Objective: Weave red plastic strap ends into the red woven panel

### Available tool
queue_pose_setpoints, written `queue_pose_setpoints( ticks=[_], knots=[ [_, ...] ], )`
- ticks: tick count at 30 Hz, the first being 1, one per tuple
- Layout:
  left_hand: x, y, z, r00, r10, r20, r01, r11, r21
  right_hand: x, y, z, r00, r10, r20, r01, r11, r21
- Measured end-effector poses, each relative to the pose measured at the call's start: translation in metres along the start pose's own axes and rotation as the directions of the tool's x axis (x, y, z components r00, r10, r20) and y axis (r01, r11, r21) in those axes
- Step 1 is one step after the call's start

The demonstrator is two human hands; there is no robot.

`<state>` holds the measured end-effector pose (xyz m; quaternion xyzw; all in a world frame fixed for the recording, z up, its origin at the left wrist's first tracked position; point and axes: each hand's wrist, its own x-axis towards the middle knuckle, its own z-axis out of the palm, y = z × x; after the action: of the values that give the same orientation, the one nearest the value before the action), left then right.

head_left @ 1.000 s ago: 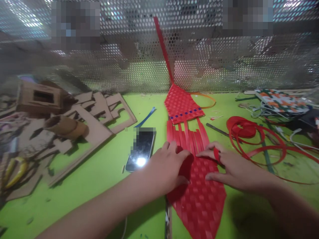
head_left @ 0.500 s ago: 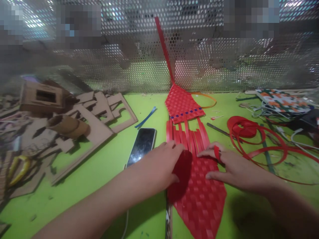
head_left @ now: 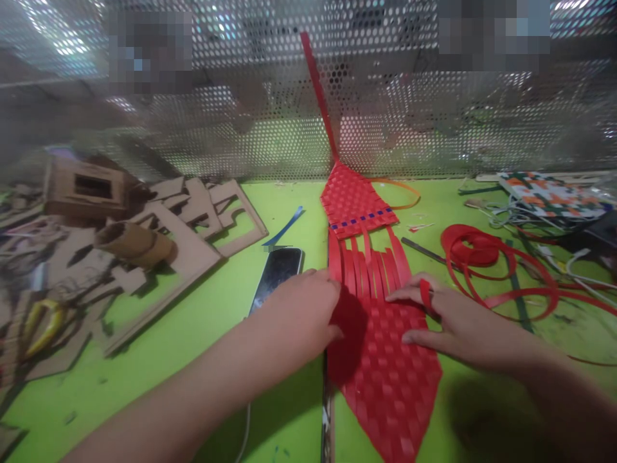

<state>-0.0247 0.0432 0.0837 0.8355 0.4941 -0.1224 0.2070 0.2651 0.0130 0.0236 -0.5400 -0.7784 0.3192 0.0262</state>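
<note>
Your main piece, the large red woven panel (head_left: pixel 390 379), lies flat on the green tabletop (head_left: pixel 87 399) right in front of you, its pointed end towards you and its loose red strips (head_left: pixel 365 267) fanning out at the far end. Your left hand (head_left: pixel 308 305) is at the panel's left edge, beside the base of those strips, with its fingers bent and the thumb set apart below them; its fingertips are partly hidden, so you cannot tell whether they pinch anything. Your right hand (head_left: pixel 450 315) lies over the right edge, forefinger and thumb spread well apart with their tips on the weave, gripping nothing between them; a red loop (head_left: pixel 425 294) circles one finger. Beyond the strips sits a smaller red woven piece (head_left: pixel 351 196) with a blue-checked border, and a long red strip (head_left: pixel 315 90) rises from its tip in front of the perforated metal screen (head_left: pixel 216 128). A smartphone (head_left: pixel 274 275) lies just beside your left hand, partly covered by it, with a blue strip (head_left: pixel 285 226) beyond. Coiled red strapping (head_left: pixel 470 245) lies past your right hand, while cardboard pieces (head_left: pixel 187 247) and yellow-handled scissors (head_left: pixel 47 328) are well over to your left.
</note>
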Motion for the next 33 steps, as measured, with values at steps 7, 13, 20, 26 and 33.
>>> queue_pose_setpoints(
  ticks=[7,13,20,26,33],
  knots=[
    [0.012,0.006,0.008,0.999,-0.018,0.044,0.018,1.000,-0.009,0.001,-0.001,0.000,1.000,0.012,0.009,-0.012,1.000,-0.003],
    [0.011,0.008,0.007,0.997,-0.021,0.077,0.022,1.000,-0.008,-0.001,-0.002,-0.001,0.997,0.068,-0.023,-0.069,0.996,-0.048],
    [0.009,0.012,0.002,0.993,-0.047,0.112,0.049,0.999,-0.013,-0.001,0.000,0.003,0.993,0.103,-0.056,-0.111,0.980,-0.165],
    [0.009,0.002,0.013,0.998,0.019,0.059,-0.015,0.997,-0.076,-0.001,-0.003,0.001,0.995,0.083,-0.055,-0.091,0.982,-0.166],
    [0.007,-0.004,0.023,0.997,0.069,0.025,-0.066,0.993,-0.094,0.000,-0.001,0.003,0.995,0.064,-0.078,-0.068,0.996,-0.057]
  ],
)
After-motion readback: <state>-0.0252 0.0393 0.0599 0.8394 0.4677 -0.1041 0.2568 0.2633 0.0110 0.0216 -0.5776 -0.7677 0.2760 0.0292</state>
